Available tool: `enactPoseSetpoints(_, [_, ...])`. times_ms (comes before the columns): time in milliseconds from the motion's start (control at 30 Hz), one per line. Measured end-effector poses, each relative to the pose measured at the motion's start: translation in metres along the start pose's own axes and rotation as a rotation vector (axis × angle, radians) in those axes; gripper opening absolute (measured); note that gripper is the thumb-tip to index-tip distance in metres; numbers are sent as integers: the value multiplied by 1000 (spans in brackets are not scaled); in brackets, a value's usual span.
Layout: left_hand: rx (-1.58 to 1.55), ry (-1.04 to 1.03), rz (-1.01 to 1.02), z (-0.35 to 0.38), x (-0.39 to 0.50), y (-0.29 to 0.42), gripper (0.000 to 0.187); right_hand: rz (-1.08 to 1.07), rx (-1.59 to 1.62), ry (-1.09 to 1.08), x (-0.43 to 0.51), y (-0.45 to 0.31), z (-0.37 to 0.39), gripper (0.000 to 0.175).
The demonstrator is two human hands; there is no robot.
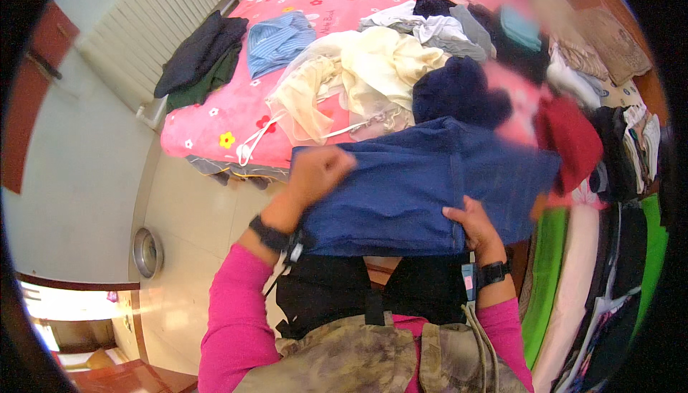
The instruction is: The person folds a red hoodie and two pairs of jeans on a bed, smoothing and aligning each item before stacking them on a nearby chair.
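A folded dark blue denim garment (387, 199), probably jeans, is stretched flat between my hands in front of my body. My left hand (322, 172) has its fingers curled at the garment's left end and is slightly blurred. On the right, my right hand (478, 223) grips the near edge beside a seam, thumb on top and fingers hidden beneath. Just beyond the denim lie a crumpled navy cloth (457, 94) and a cream garment (387, 65) with sheer fabric and white straps. A red cloth (567, 143), blurred, is near the denim's far right end.
The bed's pink floral cover (204, 129) carries dark folded clothes (201, 57), a blue striped shirt (280, 43), a white and grey heap (441, 30) and a light blue cloth (520, 27). Hanging clothes (570, 274) line the right side. A metal basin (147, 253) stands by the left wall.
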State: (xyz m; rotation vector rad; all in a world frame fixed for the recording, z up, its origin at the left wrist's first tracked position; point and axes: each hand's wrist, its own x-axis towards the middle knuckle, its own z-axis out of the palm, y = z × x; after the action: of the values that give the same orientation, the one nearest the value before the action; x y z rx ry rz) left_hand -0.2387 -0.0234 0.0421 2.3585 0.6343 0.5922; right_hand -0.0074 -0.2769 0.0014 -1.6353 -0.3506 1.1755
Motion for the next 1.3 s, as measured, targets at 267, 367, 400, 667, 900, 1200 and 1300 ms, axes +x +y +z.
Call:
enactPoseSetpoints(267, [-195, -576, 397, 122, -80, 92, 68, -293, 279, -363, -38, -159, 76, 33])
enactPoseSetpoints(367, [75, -405, 61, 149, -45, 77, 75, -524, 398, -623, -61, -199, 83, 32])
enactPoseSetpoints(400, [-79, -255, -51, 147, -41, 71, 68, -893, 103, -350, -71, -208, 69, 34])
enactPoseSetpoints(667, [-30, -342, -1, 111, -45, 42, 57, -490, -158, 19, -85, -163, -135, 48])
enactPoseSetpoints(900, [316, -391, 197, 137, -55, 42, 49, -142, -55, 388, -24, -3, -185, 37])
enactPoseSetpoints(1200, [285, -566, 96, 121, -82, 63, 43, -528, -252, 640, -12, 39, -191, 33])
enactPoseSetpoints(1300, [-119, -1140, 151, 102, -81, 81, 42, -444, -535, 762, 10, 68, -202, 50])
